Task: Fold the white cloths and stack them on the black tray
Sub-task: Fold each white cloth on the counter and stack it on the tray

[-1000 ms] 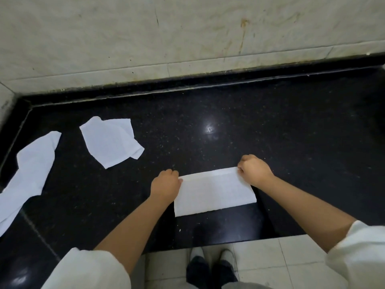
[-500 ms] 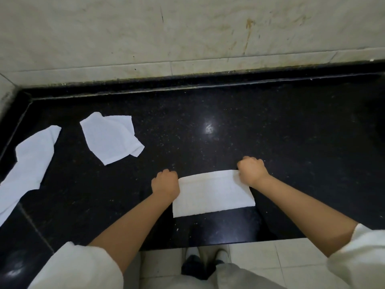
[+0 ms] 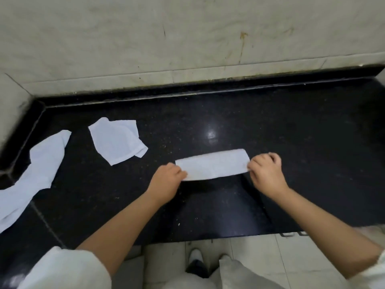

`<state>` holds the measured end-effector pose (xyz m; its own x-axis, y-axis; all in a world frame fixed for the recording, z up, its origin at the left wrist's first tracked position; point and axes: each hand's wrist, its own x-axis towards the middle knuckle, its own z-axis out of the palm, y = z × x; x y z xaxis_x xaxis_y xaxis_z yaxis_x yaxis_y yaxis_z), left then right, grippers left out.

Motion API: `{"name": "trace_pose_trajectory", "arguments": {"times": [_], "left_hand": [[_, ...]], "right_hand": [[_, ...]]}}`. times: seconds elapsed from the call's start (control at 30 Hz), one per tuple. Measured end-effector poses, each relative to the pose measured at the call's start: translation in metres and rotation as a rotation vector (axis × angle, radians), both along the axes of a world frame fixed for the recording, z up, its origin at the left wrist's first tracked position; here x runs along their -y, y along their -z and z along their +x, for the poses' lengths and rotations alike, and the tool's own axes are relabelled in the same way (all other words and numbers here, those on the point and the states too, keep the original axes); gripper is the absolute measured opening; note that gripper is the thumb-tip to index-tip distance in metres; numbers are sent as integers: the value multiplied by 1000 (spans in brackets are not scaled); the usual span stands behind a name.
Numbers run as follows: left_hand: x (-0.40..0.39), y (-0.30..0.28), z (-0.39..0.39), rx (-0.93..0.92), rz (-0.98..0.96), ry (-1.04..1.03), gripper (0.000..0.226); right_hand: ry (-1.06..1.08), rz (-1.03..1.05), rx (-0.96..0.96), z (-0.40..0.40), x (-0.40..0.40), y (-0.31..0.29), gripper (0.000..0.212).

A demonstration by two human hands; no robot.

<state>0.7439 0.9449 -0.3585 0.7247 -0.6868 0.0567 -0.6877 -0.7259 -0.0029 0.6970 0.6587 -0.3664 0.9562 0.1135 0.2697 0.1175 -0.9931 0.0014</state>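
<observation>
Black speckled counter [image 3: 270, 126], marble wall [image 3: 187, 38]

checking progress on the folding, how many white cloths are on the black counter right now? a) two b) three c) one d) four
b: a folded strip held between the left hand and right hand, a loosely folded cloth further left, and a long crumpled cloth at the far left.

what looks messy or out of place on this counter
Two white cloths lie unfolded at the left: a crumpled cloth and a long rumpled cloth trailing toward the counter's edge. No black tray is in view. The folded strip looks neat.
</observation>
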Motion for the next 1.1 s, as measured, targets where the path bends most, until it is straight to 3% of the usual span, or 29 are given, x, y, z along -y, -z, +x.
{"name": "trace_pose_trajectory", "arguments": {"times": [0.07,0.1,0.17,0.2,0.27,0.33,0.43,0.6,0.8,1.1], "left_hand": [[-1,26,-20,-155,180,13,22],[-2,34,-28,-214,216,6,25],[-4,36,-37,-216,193,-15,10],[-3,36,-38,-223,160,-44,21],[4,31,-36,-184,67,-75,38],[15,26,-32,-195,-3,-192,41],[30,29,-23,-333,117,-400,52],[31,49,-19,-360,211,-482,59],[7,59,-25,-201,-20,-125,44],[-4,68,-32,-88,-127,-58,27]], "right_hand": [[7,-26,-141,-21,-5,24,17],[18,0,-235,-31,-9,33,23],[73,67,-316,-45,-12,38,15],[125,133,-325,-47,-13,36,9],[316,285,-346,-43,-17,28,23],[504,296,-421,-33,-20,21,33],[597,188,-542,-22,-30,21,36],[704,234,-623,-10,-42,26,28],[635,227,-544,-13,-37,24,21],[562,296,-537,-17,-25,19,19]]}}
